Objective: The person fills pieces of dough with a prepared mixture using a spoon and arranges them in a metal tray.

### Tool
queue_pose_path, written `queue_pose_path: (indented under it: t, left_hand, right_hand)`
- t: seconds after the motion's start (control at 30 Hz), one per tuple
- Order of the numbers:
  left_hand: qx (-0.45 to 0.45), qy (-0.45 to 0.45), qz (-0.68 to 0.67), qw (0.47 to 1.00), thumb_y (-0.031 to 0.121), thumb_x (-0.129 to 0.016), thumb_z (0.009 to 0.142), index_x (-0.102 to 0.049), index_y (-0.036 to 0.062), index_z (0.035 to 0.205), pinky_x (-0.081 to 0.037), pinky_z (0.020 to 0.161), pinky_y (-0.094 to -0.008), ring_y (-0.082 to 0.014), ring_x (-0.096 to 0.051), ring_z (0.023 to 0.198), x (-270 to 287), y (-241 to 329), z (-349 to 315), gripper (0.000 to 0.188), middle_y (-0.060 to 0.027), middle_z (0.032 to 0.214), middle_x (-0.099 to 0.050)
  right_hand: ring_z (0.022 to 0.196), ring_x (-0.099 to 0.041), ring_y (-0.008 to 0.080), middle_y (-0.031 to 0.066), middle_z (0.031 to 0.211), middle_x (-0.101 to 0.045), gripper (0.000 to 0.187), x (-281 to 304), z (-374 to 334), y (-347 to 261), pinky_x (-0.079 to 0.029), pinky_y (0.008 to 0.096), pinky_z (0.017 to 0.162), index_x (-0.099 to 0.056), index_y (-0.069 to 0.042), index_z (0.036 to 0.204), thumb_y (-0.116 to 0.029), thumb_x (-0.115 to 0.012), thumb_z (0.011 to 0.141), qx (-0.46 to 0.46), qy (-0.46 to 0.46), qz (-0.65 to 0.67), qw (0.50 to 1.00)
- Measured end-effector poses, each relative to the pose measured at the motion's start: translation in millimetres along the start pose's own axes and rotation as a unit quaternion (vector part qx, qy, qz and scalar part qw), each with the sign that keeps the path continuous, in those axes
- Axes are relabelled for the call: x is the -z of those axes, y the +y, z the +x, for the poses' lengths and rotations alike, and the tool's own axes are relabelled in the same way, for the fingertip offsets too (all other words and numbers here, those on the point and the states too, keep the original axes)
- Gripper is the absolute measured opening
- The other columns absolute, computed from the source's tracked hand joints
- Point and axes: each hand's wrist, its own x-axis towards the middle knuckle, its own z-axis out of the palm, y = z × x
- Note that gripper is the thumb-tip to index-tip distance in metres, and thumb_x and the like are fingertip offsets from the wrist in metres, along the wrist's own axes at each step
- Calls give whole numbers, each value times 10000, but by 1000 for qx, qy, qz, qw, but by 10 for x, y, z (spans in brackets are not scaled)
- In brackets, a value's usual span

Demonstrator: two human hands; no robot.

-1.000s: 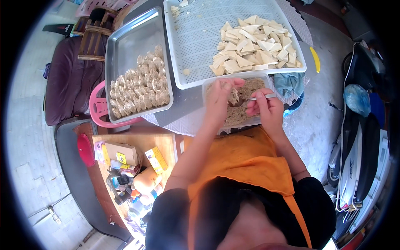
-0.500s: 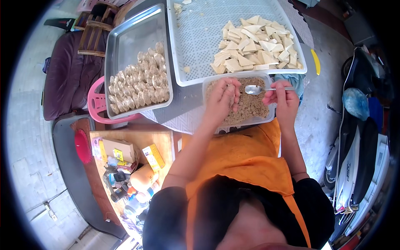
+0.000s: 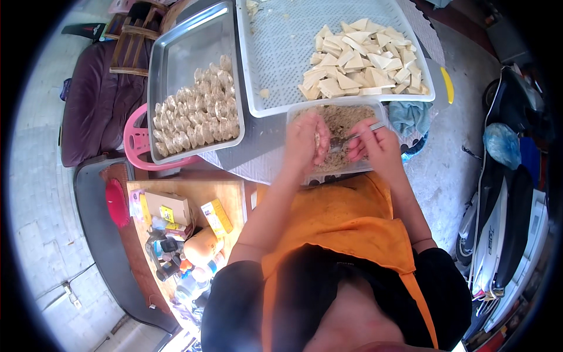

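Observation:
A clear plastic tub (image 3: 337, 111) of crumbly brown filling (image 3: 347, 117) stands in front of me. My right hand (image 3: 375, 144) grips a metal spoon (image 3: 379, 125) by its handle, its bowl down at the filling and partly hidden. Over the tub's left side, my left hand (image 3: 305, 142) is curled around a pale piece of food, which shows only slightly between the fingers. Beyond the tub, many cream-coloured triangular pieces (image 3: 366, 58) are heaped in a white perforated tray (image 3: 275, 70). To the left, rows of plump, light-brown pieces (image 3: 196, 111) fill the near part of a metal tray (image 3: 187, 50).
A pink plastic stool or basket (image 3: 138, 138) is under the metal tray's left edge. A blue-grey cloth (image 3: 410, 117) lies right of the tub. At lower left, a wooden table (image 3: 211, 190) bears boxes and bottles. A scooter (image 3: 492, 246) stands at right.
My right hand has moved left and down, bringing the spoon into the filling near my left hand. My left hand has shifted slightly left and lower, still curled.

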Motion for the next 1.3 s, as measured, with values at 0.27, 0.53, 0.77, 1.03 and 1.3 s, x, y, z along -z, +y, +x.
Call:
queue_pose_path:
  t: [0.27, 0.53, 0.77, 1.03, 1.3]
  left_hand:
    - [-10, -13, -55, 998, 275, -379, 978, -482, 47, 802, -292, 341, -225, -105, -384, 413, 80, -8, 49, 306, -41, 581, -460]
    - [-10, -26, 34, 999, 234, -442, 963, -540, 58, 981, -394, 508, -254, -137, -492, 570, 82, -107, 57, 202, -40, 755, -534]
    - [-74, -28, 123, 989, 196, -444, 956, -549, 53, 945, -419, 525, -243, -108, -502, 620, 127, -145, 89, 178, -20, 758, -536]
    - [-6, 1, -70, 998, 354, -371, 976, -543, 72, 832, -367, 458, -210, -100, -463, 552, 39, -62, 118, 360, -10, 675, -495]
    - [32, -24, 51, 998, 367, -319, 983, -477, 72, 643, -264, 321, -235, -112, -375, 373, 28, 47, -41, 478, -20, 497, -423]
  right_hand:
    - [521, -610, 159, 87, 679, -605, 241, 215, -15, -180, -516, 256, 466, -573, -3, 928, -208, -453, 965, 32, 96, 155, 983]
    - [538, -620, 147, 81, 696, -623, 154, -83, -111, -233, -513, 232, 504, -576, -2, 891, -106, -474, 942, 191, 155, 54, 968]
    - [528, -616, 126, 81, 694, -629, 129, -99, -85, -231, -495, 218, 511, -597, 11, 831, -51, -508, 902, 383, 121, -213, 891]
    - [541, -599, 91, 52, 651, -617, 138, 155, 7, 15, -489, 215, 503, -578, 24, 867, -85, -518, 926, 200, 185, -34, 962]
    - [558, -628, 104, 60, 629, -621, 122, -19, -15, 78, -493, 220, 497, -593, 18, 859, -79, -541, 912, 185, 140, -161, 959]
